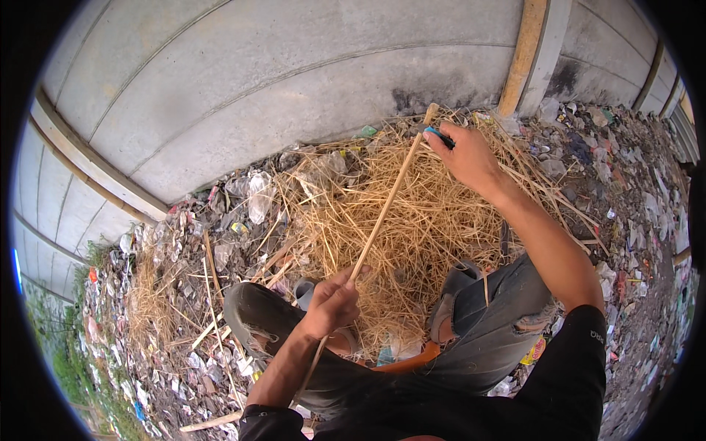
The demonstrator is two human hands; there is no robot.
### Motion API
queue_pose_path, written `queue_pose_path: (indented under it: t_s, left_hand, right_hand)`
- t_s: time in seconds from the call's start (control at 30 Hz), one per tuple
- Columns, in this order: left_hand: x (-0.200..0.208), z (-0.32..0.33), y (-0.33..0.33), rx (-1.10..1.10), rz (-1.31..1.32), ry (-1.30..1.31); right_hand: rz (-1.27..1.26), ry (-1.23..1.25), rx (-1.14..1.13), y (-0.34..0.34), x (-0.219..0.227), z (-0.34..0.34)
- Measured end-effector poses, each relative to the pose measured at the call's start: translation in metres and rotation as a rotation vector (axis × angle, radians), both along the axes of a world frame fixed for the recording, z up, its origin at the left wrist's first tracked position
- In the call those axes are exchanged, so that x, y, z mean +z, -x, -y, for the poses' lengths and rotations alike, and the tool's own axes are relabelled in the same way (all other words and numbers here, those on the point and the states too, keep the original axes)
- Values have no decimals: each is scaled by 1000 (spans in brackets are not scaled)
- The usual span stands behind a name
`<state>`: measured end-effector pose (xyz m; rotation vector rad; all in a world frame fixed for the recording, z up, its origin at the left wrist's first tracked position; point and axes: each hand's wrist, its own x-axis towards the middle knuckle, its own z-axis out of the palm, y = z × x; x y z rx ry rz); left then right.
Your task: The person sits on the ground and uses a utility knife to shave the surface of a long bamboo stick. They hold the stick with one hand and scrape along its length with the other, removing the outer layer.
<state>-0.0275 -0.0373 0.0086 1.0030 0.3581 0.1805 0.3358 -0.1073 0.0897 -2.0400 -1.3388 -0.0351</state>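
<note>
A long, thin bamboo stick [388, 208] slants up and away across the middle, between my knees. My left hand [332, 301] is closed around its lower part, and the tail end runs down past my left forearm. Near the far end of the stick, my right hand [466, 156] grips a small blue and black tool [440, 137], which looks like a knife. The tool rests against or right beside the stick; its blade is hidden. Beneath both hands lies a heap of pale shavings [412, 213], spread between my feet and beyond.
A grey concrete panel wall [294, 66] with an upright wooden post [523, 55] stands behind the heap. Scattered plastic litter [625, 191] covers the ground on both sides. Loose sticks [213, 323] lie by my left knee. I sit low on something orange [408, 362].
</note>
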Motion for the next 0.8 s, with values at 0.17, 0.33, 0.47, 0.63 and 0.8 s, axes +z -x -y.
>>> queue_pose_path:
  t_s: [0.17,0.33,0.47,0.63,0.8]
  left_hand:
    - [-2,0,-5,80,-5,94]
    - [0,-6,-3,132,10,88]
    - [2,-5,0,79,-15,118]
    - [3,-3,2,35,-18,113]
    - [-2,-5,8,33,-8,123]
  right_hand:
    - [37,12,140,41,-22,-14]
    - [61,25,230,69,-18,-20]
    - [45,12,12,12,-3,-27]
    - [78,-19,-50,-3,5,-19]
    - [-10,-1,37,21,-15,-13]
